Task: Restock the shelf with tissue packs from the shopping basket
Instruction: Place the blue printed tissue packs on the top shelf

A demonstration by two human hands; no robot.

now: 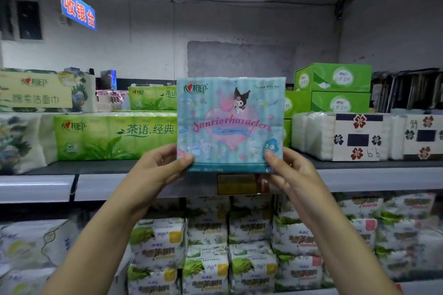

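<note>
Held pack: a pale blue tissue pack (230, 124), upright and facing the camera, printed "Sanrio characters" in pink script over a pink heart, with cartoon figures and the 心相印 logo at its top left corner.
Pack position: up between both hands, in front of the top shelf (359, 176) edge, its lower edge just above a yellow price label (237, 184) on the shelf rim.
Left hand (159, 167): closed on the pack's lower left corner, thumb laid across the front, fingers curled behind.
Right hand (291, 170): closed on the lower right corner, thumb pressed on the front, other fingers behind the pack and hidden.
Left of the hands, on the shelf: a long green pack (115, 136) reading 心相印 and 茶语.经典; a second green pack (152, 98) behind and above it shows 茶语.
Far left: a beige leaf-printed box (36, 91) with 心相印 and four more characters too blurred to read.
Right of the hands: white packs with flower labels (357, 136), one marked by hand "bb"; above them, stacked green boxes (335, 88) marked 云感柔肤.
Below the hands: rows of white-and-green wrapped packs (206, 261), print too blurred to read.
Up left, on the wall: a blue hanging sign (77, 8) with red 收银台.
</note>
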